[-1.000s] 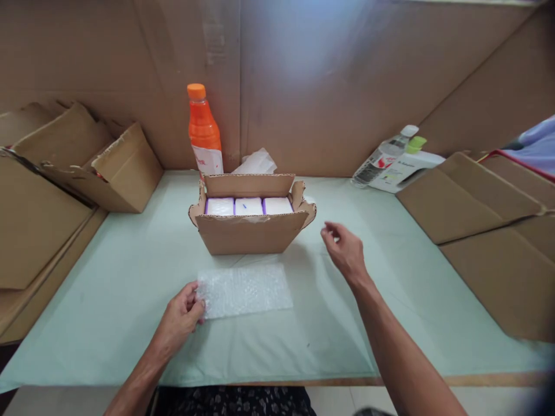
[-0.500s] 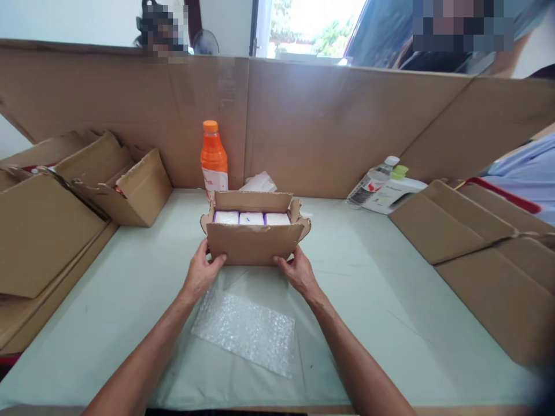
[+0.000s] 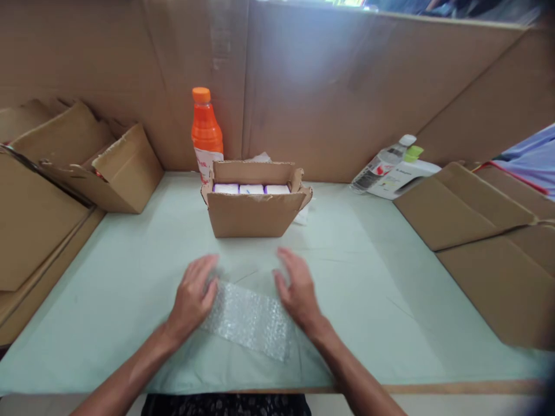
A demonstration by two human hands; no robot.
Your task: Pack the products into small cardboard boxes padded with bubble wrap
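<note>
An open cardboard box (image 3: 249, 215) stands upright on the pale green table, its flaps raised. Several white packs with purple edges (image 3: 251, 189) sit in a row inside it. My left hand (image 3: 193, 293) hovers at the left end of a clear bubble wrap sheet (image 3: 251, 323), thumb apart from the fingers and holding nothing. Over the sheet's right end is my right hand (image 3: 298, 289), also empty, its fingers spread and slightly blurred. Both hands are apart from the box. The sheet lies flat near the table's front edge.
An orange bottle (image 3: 207, 136) stands behind the box, against a cardboard wall (image 3: 325, 92). Open cartons (image 3: 130, 179) line the left side. At the back right a clear bottle (image 3: 384, 164) leans on a white package (image 3: 403, 179), beside a large carton (image 3: 463, 214).
Both hands have let go of the cardboard box and drawn back toward the bubble wrap. The box now rests farther back on the table. The view has tilted down.
</note>
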